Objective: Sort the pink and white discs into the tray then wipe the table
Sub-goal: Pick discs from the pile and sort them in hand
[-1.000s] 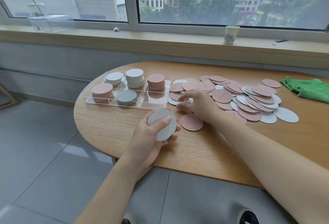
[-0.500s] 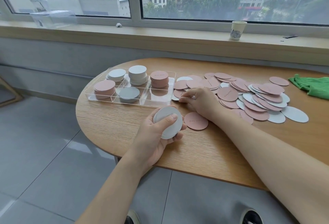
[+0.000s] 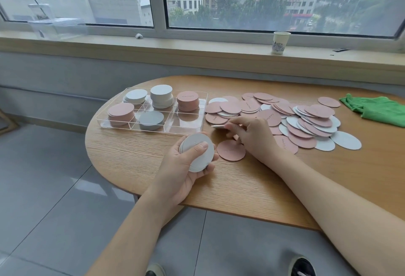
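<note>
A clear tray (image 3: pixel 203 109) with compartments stands at the table's left, holding stacks of white discs (image 3: pixel 161 95) and pink discs (image 3: pixel 187 100). My left hand (image 3: pixel 186 166) grips a small stack of white discs (image 3: pixel 198 151) just in front of the tray, thumb on top. My right hand (image 3: pixel 252 133) pinches a white disc (image 3: pixel 218 126) by its edge, lifted off the near end of the loose pile of pink and white discs (image 3: pixel 306 120). A single pink disc (image 3: pixel 231 150) lies flat between my hands.
A green cloth (image 3: pixel 377 109) lies at the table's right. A paper cup (image 3: pixel 280 42) stands on the window sill behind. The wooden table (image 3: pixel 285 188) has a rounded left end, with grey floor tiles below.
My right hand has lifted a white disc from the pile's near end by its edge. My left hand still holds its white stack in the same place.
</note>
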